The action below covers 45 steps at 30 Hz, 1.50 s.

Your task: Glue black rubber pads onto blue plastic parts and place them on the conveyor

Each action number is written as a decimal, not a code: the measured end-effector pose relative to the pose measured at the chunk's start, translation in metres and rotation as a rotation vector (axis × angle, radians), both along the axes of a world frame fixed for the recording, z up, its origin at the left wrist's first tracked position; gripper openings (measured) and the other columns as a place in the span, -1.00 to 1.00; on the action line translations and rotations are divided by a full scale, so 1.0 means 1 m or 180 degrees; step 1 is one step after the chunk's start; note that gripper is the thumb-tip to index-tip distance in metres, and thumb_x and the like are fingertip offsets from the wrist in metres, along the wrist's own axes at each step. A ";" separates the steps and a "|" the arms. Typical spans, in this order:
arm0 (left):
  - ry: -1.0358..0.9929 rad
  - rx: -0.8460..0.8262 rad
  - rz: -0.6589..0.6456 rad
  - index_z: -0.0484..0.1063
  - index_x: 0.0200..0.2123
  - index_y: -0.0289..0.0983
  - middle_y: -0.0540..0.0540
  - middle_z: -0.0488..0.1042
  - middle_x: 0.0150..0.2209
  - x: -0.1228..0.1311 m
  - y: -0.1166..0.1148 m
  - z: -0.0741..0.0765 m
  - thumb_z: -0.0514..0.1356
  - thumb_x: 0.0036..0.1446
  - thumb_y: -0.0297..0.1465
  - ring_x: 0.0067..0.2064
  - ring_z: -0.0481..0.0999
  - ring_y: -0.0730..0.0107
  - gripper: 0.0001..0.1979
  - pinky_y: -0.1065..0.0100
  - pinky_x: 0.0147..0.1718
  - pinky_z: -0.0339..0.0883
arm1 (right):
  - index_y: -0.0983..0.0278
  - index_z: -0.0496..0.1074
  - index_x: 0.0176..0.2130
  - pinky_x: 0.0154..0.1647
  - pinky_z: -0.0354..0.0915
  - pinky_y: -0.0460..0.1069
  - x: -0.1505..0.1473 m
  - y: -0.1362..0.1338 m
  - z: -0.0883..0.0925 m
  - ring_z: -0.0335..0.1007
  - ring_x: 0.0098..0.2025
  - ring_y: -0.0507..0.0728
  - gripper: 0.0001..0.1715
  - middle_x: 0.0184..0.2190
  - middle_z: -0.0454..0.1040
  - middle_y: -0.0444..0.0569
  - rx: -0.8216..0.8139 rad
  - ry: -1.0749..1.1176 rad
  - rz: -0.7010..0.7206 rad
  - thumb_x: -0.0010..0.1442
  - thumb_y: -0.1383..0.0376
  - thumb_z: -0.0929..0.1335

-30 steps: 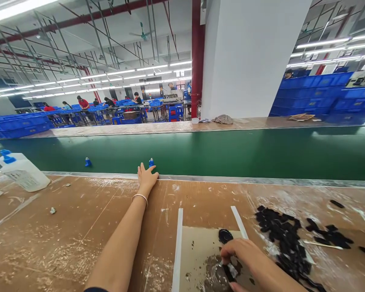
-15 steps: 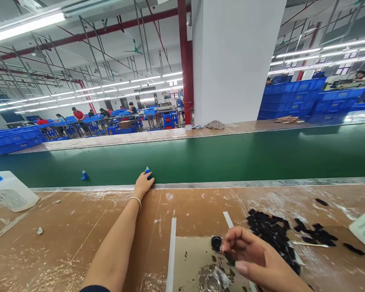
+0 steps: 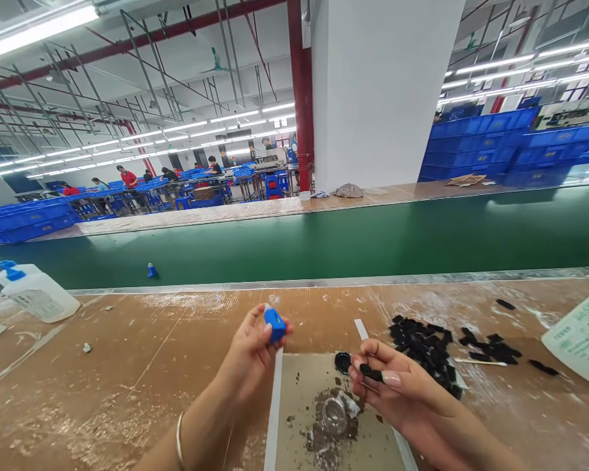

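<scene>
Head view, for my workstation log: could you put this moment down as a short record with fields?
Left hand: holds a blue part above the table
Right hand: pinches a black strip
Tan sheet: dark stains; a clear round dish on it, a black cap near its far edge
Right of sheet: heaped black pieces, cotton swab
Green surface: second blue part on it
Far left: bottle with blue top

Left hand [image 3: 248, 353] partly hides blue piece [image 3: 275, 325]; right edge cuts bottle [image 3: 583, 337].
</scene>
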<state>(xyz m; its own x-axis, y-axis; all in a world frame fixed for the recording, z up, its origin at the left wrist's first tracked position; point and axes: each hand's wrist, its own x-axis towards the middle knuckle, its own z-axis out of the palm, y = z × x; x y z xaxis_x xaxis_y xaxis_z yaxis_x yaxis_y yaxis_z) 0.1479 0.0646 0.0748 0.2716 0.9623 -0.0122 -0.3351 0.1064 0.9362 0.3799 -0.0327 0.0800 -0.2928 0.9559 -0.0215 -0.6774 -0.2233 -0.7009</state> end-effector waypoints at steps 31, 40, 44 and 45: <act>-0.0274 -0.0499 -0.0627 0.37 -0.13 -0.32 -0.11 0.42 -0.24 0.013 -0.041 -0.020 0.38 -0.11 -0.39 -0.27 0.53 0.28 -0.56 0.43 -0.32 0.29 | 0.17 0.32 -0.15 -0.06 0.17 0.03 -0.002 0.001 -0.019 0.25 -0.11 0.15 -0.79 -0.18 0.34 -0.09 0.1751 -0.3775 0.0069 0.16 0.35 0.32; -0.0315 -0.0581 -0.0801 0.34 -0.13 -0.33 -0.10 0.44 -0.32 0.017 -0.050 -0.015 0.39 -0.12 -0.36 -0.29 0.54 0.31 -0.53 0.45 -0.32 0.28 | 0.20 0.36 -0.22 -0.09 0.15 -0.02 -0.005 0.002 -0.014 0.26 -0.11 0.11 -0.65 -0.24 0.38 -0.09 0.0562 -0.1680 -0.0129 0.05 0.13 0.47; -0.0400 -0.0594 -0.0892 0.36 -0.17 -0.33 -0.13 0.45 -0.29 0.021 -0.060 -0.013 0.42 -0.17 -0.36 -0.25 0.51 0.30 -0.53 0.38 -0.22 0.31 | 0.22 0.39 -0.25 -0.20 0.16 -0.08 -0.010 0.001 -0.014 0.25 -0.20 0.08 -0.57 -0.28 0.38 -0.08 0.0293 -0.1052 -0.0145 -0.05 0.11 0.53; -0.0420 -0.0614 -0.0896 0.37 -0.17 -0.33 -0.14 0.45 -0.26 0.022 -0.062 -0.013 0.43 -0.19 -0.37 -0.23 0.49 0.33 -0.52 0.38 -0.20 0.30 | 0.23 0.39 -0.25 -0.20 0.15 -0.09 -0.011 0.001 -0.013 0.24 -0.21 0.07 -0.56 -0.28 0.38 -0.08 0.0267 -0.0944 -0.0124 -0.06 0.12 0.54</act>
<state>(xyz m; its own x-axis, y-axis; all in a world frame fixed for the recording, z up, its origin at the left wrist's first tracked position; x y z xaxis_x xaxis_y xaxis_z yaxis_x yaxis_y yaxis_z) 0.1696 0.0021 0.0617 0.5370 0.8330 -0.1334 -0.3840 0.3822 0.8405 0.3688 -0.0316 0.0667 -0.2486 0.9684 -0.0212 -0.4474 -0.1342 -0.8842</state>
